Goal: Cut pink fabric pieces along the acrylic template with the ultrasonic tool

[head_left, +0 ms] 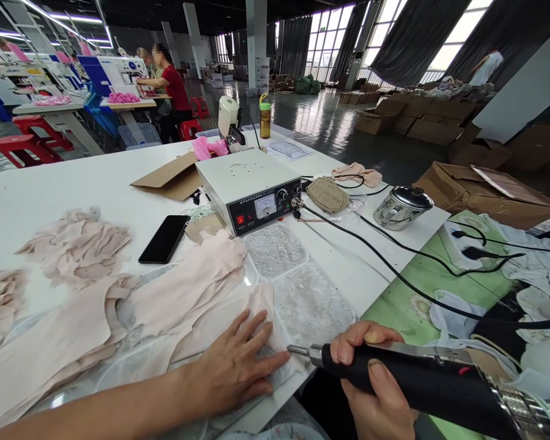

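Head view: left hand [238, 366] flat, fingers spread, pressing pale fabric [187, 293] onto surface [50, 189]. Right hand [371, 397] fingers wrapped round black handheld tool [421, 379]; its metal tip just right of left fingertips. Advice: hold fabric taut, fingertips clear of tip.

bright window daylight | floor glare | edges warped | sharp

A phone [164, 239] lay on the table [50, 189], just left of a box [250, 189] with a dial. Cardboard [172, 177] lay by the box's left side, a bottle [265, 119] stood behind it, and a pot [401, 208] to its right. A person [174, 91] sat far back.
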{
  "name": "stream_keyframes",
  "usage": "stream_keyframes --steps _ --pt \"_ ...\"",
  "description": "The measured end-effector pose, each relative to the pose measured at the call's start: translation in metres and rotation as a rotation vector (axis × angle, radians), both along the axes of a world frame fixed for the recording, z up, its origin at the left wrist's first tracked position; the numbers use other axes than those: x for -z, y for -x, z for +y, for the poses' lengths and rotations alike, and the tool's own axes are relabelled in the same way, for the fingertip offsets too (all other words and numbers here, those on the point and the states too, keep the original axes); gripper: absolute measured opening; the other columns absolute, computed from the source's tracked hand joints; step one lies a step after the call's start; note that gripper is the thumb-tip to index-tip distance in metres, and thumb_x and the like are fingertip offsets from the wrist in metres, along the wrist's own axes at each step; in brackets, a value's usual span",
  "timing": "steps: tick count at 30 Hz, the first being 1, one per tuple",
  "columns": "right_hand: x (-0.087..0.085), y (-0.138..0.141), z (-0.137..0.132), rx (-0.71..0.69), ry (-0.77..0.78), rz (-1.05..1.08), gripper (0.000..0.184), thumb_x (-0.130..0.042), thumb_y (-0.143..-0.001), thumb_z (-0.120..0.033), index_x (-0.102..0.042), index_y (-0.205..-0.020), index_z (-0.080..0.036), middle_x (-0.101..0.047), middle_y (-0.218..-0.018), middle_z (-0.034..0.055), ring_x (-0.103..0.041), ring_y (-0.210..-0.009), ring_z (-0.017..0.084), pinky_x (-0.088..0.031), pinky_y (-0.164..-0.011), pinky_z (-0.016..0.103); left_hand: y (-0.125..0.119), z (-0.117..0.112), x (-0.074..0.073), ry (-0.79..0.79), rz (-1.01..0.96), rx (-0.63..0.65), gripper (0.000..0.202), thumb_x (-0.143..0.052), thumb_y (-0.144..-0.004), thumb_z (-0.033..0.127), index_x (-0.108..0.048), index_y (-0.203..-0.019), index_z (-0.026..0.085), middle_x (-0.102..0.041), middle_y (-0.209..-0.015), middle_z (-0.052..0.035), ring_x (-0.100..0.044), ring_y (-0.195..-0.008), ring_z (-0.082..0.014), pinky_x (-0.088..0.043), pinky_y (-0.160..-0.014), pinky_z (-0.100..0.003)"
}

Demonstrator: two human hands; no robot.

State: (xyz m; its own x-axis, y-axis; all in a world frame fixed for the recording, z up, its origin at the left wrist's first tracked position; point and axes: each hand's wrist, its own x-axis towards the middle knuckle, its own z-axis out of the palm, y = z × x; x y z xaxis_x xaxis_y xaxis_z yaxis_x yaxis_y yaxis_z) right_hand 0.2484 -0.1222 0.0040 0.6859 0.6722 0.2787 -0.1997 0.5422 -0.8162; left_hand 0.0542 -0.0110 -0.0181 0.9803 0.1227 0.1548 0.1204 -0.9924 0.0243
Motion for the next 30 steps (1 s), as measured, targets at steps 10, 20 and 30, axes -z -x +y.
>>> stream_keyframes --steps 10,20,30 --pt "0.002 0.002 0.003 0.002 0.034 -0.065 0.01 -0.058 -0.085 -0.03 -0.05 -0.084 -0.024 -0.049 -0.076 -0.002 -0.052 -0.055 0.011 -0.05 -0.051 0.03 0.001 0.0 0.003 0.017 -0.036 0.0 0.053 -0.058 -0.091 0.052 -0.044 -0.14 0.035 -0.051 -0.133 -0.0109 -0.041 -0.131 -0.0354 -0.035 -0.107 -0.052" --pt "-0.001 0.003 0.009 -0.01 -0.03 -0.085 0.011 -0.058 -0.086 -0.031 -0.05 -0.089 -0.023 -0.049 -0.079 -0.0022 -0.054 -0.058 0.01 -0.049 -0.053 0.027 0.001 0.001 0.002 0.002 0.025 0.014 0.066 -0.069 -0.085 0.047 -0.039 -0.143 0.036 -0.047 -0.137 -0.0112 -0.038 -0.132 -0.0374 -0.036 -0.106 -0.056" --pt "0.006 0.005 0.016 -0.058 -0.029 -0.103 0.011 -0.055 -0.089 -0.031 -0.047 -0.094 -0.024 -0.048 -0.084 -0.0016 -0.055 -0.061 0.01 -0.049 -0.058 0.029 -0.001 0.001 -0.004 -0.01 0.083 0.037 0.068 -0.073 -0.082 0.04 -0.041 -0.142 0.032 -0.046 -0.137 -0.0142 -0.039 -0.132 -0.0399 -0.038 -0.102 -0.061"
